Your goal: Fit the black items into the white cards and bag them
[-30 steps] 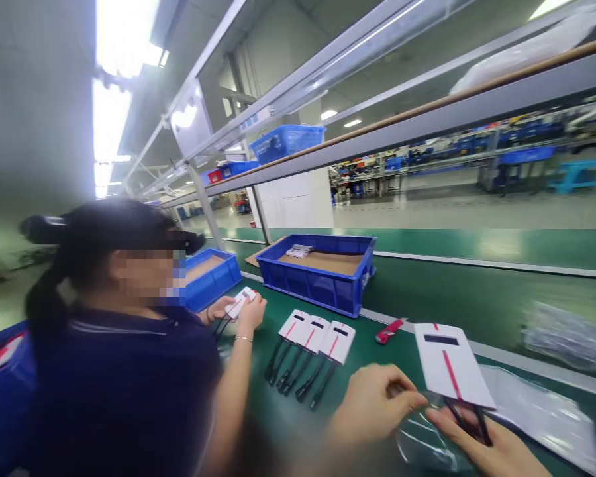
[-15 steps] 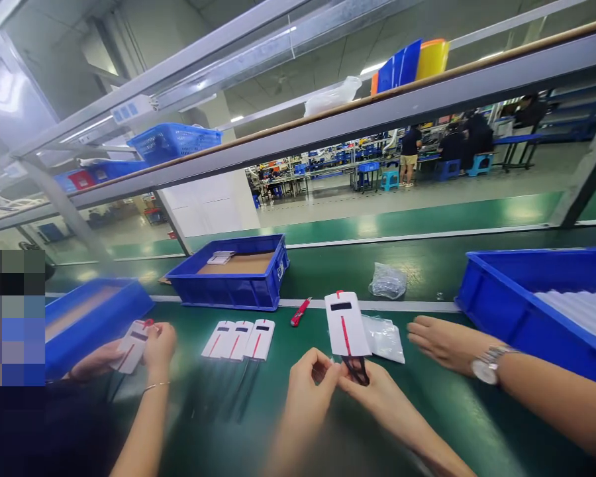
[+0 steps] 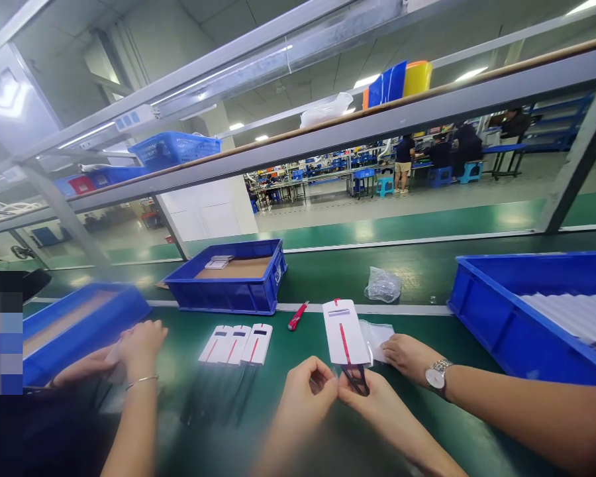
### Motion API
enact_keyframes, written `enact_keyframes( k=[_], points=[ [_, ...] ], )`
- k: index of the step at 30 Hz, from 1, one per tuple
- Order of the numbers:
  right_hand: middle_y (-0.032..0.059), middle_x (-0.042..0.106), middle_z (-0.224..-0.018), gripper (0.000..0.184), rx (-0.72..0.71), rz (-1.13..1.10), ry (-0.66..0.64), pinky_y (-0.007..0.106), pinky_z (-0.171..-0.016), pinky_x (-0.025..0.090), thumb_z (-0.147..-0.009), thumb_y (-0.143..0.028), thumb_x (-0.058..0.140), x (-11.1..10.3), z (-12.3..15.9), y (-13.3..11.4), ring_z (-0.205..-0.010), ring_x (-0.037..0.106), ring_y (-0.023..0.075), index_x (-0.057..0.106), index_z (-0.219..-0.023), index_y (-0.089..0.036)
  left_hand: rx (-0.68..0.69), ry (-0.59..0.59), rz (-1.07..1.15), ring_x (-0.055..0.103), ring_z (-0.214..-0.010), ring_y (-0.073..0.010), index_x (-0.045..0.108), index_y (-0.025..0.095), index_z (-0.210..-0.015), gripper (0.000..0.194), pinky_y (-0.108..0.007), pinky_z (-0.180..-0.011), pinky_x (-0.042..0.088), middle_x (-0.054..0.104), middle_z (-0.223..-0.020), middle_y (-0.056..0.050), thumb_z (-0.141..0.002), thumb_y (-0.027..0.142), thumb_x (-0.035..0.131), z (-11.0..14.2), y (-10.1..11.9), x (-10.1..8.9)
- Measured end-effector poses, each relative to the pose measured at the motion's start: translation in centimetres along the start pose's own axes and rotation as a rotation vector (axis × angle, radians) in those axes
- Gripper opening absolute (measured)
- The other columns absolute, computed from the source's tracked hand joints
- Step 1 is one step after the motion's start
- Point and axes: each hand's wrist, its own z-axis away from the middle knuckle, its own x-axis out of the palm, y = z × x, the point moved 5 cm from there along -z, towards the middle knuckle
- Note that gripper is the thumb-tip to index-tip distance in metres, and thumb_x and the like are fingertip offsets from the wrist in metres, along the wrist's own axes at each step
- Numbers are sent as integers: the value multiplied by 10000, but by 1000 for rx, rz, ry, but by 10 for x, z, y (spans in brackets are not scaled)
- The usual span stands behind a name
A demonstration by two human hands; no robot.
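A flat white device (image 3: 338, 339) with a red stripe, a small window and black cable at its lower end stands nearly upright before me. My right hand (image 3: 372, 401) is closed on its looped black cable (image 3: 356, 379), just below the white body. Beside it, my left hand (image 3: 310, 391) pinches thumb and forefinger together, almost touching the right fingertips; what lies between them is too small to name. To the left, several similar white devices (image 3: 235, 346) lie overlapping on the green table, cables toward me. Behind the held device is a clear plastic bag (image 3: 377, 338).
A co-worker's hand with a watch (image 3: 402, 354) touches the bag from the right. Another co-worker's hands (image 3: 142, 348) work at left. Blue bins (image 3: 228, 298) stand behind and at right (image 3: 481, 311). A red cutter knife (image 3: 298, 317) and crumpled plastic (image 3: 383, 285) lie ahead.
The watch-wearing co-worker's hand has moved left onto the plastic bag. The left co-worker's hands have shifted, hiding their device. My hands keep their grip, and the held device has tilted slightly.
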Motion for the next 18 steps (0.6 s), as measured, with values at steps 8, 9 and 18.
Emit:
enact_keyframes(
  k=[8, 9, 18],
  points=[
    [-40, 539, -692, 406, 6, 78, -2, 243, -584, 388, -841, -596, 627, -12, 6, -15, -653, 484, 149, 593, -757, -201, 15, -62, -6, 499, -691, -147, 580, 174, -728, 117, -261, -655, 383, 579, -712, 1, -810, 256, 569, 1, 4, -5],
    [-44, 521, -673, 405, -2, 95, 22, 245, -573, 376, -845, -593, 616, -15, 5, -14, -638, 468, 147, 580, -741, -203, 18, -66, -26, 502, -691, -149, 578, 176, -720, 117, -262, -655, 385, 576, -707, -1, -808, 251, 564, 3, 5, -6],
    [-12, 614, -745, 239, -44, 218, 74, 277, -660, 412, -829, -427, 625, -9, 2, -16, -736, 555, 198, 642, -806, -190, 38, -61, -118, 521, -698, -160, 563, 178, -716, 104, -267, -637, 377, 580, -728, -10, -804, 232, 546, 7, 16, -10]
  ],
)
